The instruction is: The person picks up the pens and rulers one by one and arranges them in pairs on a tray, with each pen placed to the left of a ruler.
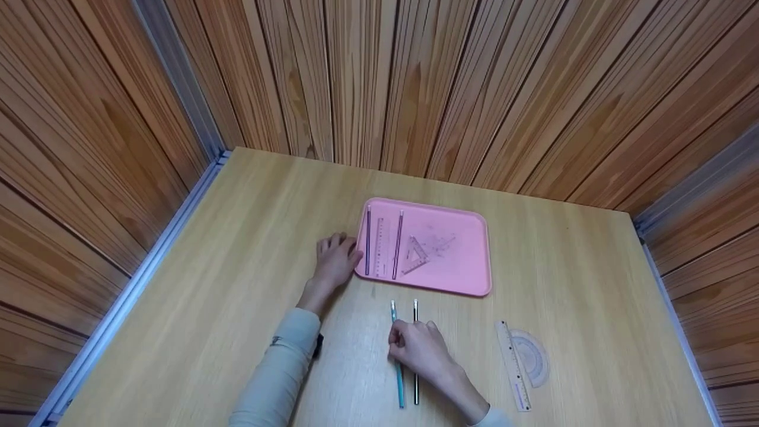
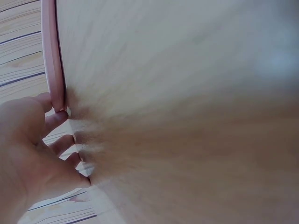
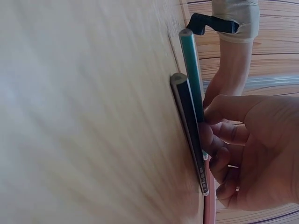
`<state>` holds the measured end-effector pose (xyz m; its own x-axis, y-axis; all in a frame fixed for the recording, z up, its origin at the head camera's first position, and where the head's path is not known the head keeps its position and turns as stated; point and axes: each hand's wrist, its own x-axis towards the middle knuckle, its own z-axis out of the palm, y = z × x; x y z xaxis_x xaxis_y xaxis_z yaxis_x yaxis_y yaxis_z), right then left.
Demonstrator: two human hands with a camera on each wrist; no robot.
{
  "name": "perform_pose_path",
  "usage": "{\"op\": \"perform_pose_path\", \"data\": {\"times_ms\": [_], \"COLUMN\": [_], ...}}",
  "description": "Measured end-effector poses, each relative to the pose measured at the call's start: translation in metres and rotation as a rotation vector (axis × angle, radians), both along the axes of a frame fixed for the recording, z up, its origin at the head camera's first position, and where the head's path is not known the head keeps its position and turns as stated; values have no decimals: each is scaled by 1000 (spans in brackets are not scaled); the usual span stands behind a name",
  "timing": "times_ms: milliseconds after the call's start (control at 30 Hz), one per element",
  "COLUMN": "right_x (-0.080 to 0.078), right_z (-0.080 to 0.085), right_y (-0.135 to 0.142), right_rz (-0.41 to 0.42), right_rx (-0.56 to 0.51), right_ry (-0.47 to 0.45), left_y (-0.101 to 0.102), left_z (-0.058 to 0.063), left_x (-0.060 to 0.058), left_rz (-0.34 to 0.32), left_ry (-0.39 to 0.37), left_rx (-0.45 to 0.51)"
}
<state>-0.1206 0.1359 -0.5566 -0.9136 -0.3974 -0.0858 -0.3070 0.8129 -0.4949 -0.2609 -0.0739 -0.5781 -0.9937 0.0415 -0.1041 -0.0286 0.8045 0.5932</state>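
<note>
At the left edge of the pink tray [image 1: 456, 252], my left hand [image 1: 336, 261] pinches the rim with thumb and forefinger. Its other fingertips touch the table in the left wrist view. My right hand [image 1: 422, 349] pinches a teal pencil [image 1: 400, 388] midway along its length, between thumb and forefinger. Right beside it a black pencil [image 3: 187, 107] lies on the table, partly under the hand. Inside the tray are a dark pencil [image 1: 368, 240], a clear ruler [image 1: 380, 249], a dark reddish pencil [image 1: 398, 246] and a clear set square [image 1: 416, 256].
To the right on the wooden table [image 1: 267, 201] lie another clear ruler [image 1: 513, 367] and a clear protractor [image 1: 532, 359], side by side. Dark smudges mark the tray's middle. Wood-plank walls [image 1: 415, 83] with metal framing enclose the table's back and sides.
</note>
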Motion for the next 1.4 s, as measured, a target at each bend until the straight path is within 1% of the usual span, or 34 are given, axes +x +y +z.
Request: {"op": "perform_pose_path", "data": {"times_ms": [233,500,733,900,1200,1400], "right_x": [-1,0,-2,-2,-6,-8], "right_z": [-1,1,3,4,8,9], "right_y": [1,2,4,5,7,9], "right_rz": [-11,-9,-33,-26,-66,-94], "right_rx": [-23,-45,-51,-65,-101,-124], "right_ry": [-44,20,33,54,-7,-19], "left_y": [0,-1,-1,0,1,1], "left_z": [0,1,1,0,0,0], "left_x": [1,1,0,1,1,2], "left_rz": [11,-7,-3,-3,12,24], "left_ry": [0,25,19,28,11,-7], "left_rx": [10,10,26,21,12,21]}}
